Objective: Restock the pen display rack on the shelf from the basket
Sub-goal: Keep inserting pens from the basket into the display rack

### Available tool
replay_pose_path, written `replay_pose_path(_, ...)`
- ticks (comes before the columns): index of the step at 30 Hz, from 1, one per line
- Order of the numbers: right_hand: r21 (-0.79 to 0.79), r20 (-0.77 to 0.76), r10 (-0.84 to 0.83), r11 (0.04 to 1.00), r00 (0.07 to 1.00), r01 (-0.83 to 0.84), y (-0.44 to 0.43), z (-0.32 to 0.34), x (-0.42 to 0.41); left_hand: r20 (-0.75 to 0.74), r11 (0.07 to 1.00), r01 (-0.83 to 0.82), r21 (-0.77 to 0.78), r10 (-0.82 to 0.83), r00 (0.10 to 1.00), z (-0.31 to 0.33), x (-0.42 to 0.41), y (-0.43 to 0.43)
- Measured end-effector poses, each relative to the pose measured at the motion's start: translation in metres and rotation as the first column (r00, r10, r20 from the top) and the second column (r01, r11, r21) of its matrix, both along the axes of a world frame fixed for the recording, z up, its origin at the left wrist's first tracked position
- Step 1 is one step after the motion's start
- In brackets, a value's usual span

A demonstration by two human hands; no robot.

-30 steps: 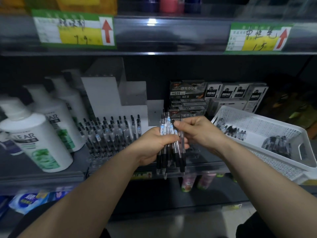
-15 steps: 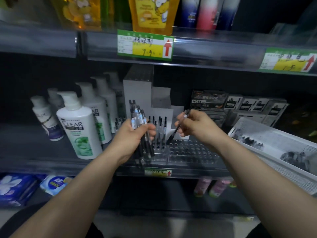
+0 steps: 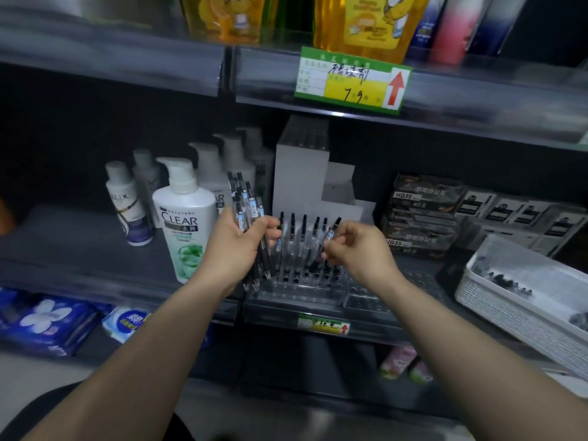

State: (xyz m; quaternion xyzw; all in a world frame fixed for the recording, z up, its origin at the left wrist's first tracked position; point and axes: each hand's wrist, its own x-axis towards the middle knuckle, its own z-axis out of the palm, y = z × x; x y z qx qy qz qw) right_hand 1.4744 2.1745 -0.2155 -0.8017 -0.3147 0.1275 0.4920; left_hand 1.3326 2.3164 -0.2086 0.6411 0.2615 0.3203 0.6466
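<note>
Head view | left hand (image 3: 237, 249) clenched round bundle of clear black-tipped pens (image 3: 249, 214) | right hand (image 3: 356, 249) fingertips pinch single clear pen (image 3: 331, 232), tilted over clear plastic pen rack (image 3: 299, 286)

Clear plastic rack (image 3: 299, 288) (glossy)

Dim grey store shelving fills the view, its upper shelf edge (image 3: 445, 100) catching a glint of light toward one o'clock, a dark back panel (image 3: 63, 138) at ten o'clock, and pale floor (image 3: 28, 383) at eight o'clock.
</note>
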Motion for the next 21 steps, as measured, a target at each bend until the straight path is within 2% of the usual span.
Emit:
replay_pose_path(7,-0.127,0.216,-0.053,0.989,0.975,0.082,0.011,-0.016,-0.001,-0.008,0.999,0.034,-0.040,-0.034,0.999,-0.004,0.002,0.001)
replay_pose_path(21,-0.266,0.249,0.016,0.963,0.968,0.053,0.026,-0.023,-0.003,0.014,0.999,0.032,-0.038,-0.031,0.999,-0.007,0.000,0.001)
